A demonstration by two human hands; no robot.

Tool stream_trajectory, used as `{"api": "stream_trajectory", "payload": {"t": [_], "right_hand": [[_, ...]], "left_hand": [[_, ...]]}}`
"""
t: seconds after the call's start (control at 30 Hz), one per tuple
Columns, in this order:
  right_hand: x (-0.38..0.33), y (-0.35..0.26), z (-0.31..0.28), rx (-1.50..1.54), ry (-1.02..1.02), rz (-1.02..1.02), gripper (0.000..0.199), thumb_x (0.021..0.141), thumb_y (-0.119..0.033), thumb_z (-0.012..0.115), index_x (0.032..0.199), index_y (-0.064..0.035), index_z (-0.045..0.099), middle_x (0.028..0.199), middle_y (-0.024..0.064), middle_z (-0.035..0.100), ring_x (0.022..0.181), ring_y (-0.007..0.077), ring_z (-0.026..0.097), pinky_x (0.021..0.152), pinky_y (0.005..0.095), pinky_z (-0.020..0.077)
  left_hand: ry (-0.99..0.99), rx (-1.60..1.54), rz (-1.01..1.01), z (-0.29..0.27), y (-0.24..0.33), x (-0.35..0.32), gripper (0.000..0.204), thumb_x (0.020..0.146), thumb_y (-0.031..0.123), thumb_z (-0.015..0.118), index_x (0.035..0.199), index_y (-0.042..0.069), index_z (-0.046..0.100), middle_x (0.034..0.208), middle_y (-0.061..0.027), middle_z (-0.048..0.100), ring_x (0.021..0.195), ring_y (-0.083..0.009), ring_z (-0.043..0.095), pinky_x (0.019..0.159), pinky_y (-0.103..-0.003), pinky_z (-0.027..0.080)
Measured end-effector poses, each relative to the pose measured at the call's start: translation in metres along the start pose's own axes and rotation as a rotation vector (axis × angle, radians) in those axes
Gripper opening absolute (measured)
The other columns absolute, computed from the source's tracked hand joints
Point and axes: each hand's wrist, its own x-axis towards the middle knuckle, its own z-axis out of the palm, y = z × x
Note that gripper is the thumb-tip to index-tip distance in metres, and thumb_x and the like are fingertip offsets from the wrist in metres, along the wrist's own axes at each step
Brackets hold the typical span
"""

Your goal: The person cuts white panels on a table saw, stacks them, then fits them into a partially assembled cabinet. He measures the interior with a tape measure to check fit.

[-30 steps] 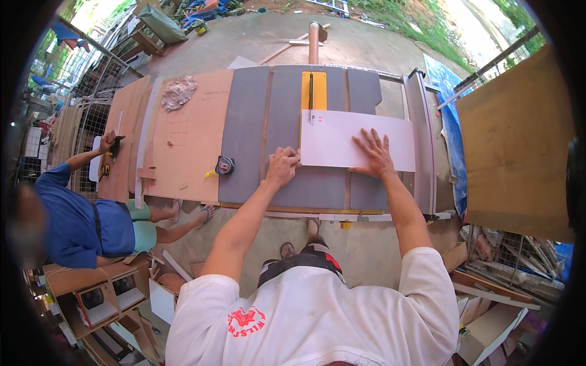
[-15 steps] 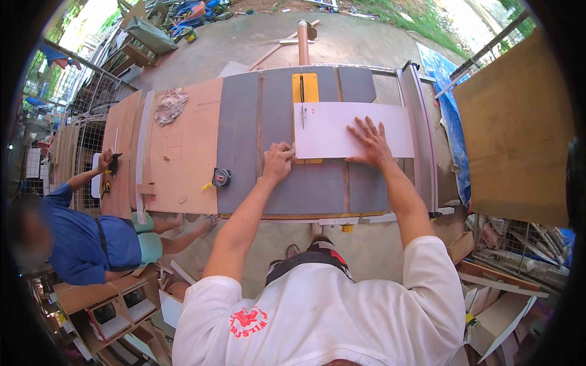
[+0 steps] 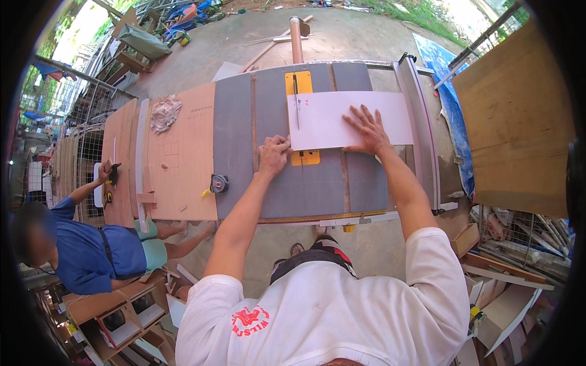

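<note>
A white rectangular board (image 3: 329, 128) lies on the grey top of a table saw (image 3: 235, 146), its right end against the metal fence (image 3: 418, 131). The dark blade (image 3: 297, 100) rises from the yellow insert plate (image 3: 306, 160) and overlaps the board near its left end. At the board's near left corner, my left hand (image 3: 274, 155) is closed, its fingertips gripping the edge. My right hand (image 3: 369, 131) lies flat on the board toward the fence, fingers spread. Both hands are nearer to me than the blade.
A tape measure (image 3: 219, 183) and a crumpled cloth (image 3: 165, 114) rest left of the saw. A person in blue (image 3: 91, 250) stands at far left, one hand on a black-handled tool (image 3: 113, 173). A large brown panel (image 3: 516, 122) stands at right, beside a blue tarp (image 3: 448, 116).
The white board has slid away from me along the fence, further over the blade. Both my hands have moved forward with it, and more of the near yellow plate shows.
</note>
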Motion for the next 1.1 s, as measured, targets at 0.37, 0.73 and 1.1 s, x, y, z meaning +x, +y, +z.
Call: {"api": "stream_trajectory", "payload": {"t": [0.37, 0.73, 1.1], "right_hand": [[0.018, 0.011, 0.002, 0.016, -0.010, 0.000, 0.116, 0.062, -0.085, 0.077, 0.162, -0.0384, 0.040, 0.173, 0.0028, 0.027, 0.161, 0.0366, 0.019, 0.124, 0.0725, 0.0126], [0.036, 0.022, 0.006, 0.000, -0.004, -0.003, 0.115, 0.062, -0.086, 0.076, 0.161, -0.0387, 0.041, 0.172, 0.0027, 0.030, 0.160, 0.0369, 0.021, 0.123, 0.0737, 0.0132], [0.082, 0.047, 0.010, -0.018, 0.006, -0.006, 0.114, 0.063, -0.087, 0.074, 0.162, -0.0392, 0.041, 0.172, 0.0025, 0.030, 0.160, 0.0364, 0.021, 0.124, 0.0735, 0.0130]], "left_hand": [[0.025, 0.052, 0.028, -0.003, -0.006, 0.019, 0.028, 0.094, 0.025, 0.075, 0.122, 0.021, 0.079, 0.115, 0.0022, 0.069, 0.110, -0.0253, 0.059, 0.094, -0.042, 0.046], [0.048, 0.090, 0.050, -0.007, -0.006, 0.034, 0.030, 0.097, 0.028, 0.073, 0.125, 0.021, 0.078, 0.114, 0.0028, 0.069, 0.108, -0.0241, 0.059, 0.090, -0.041, 0.047], [0.114, 0.141, -0.008, 0.000, -0.013, 0.079, 0.039, 0.098, 0.027, 0.071, 0.136, 0.025, 0.072, 0.119, 0.0024, 0.068, 0.107, -0.0261, 0.062, 0.091, -0.041, 0.050]]}}
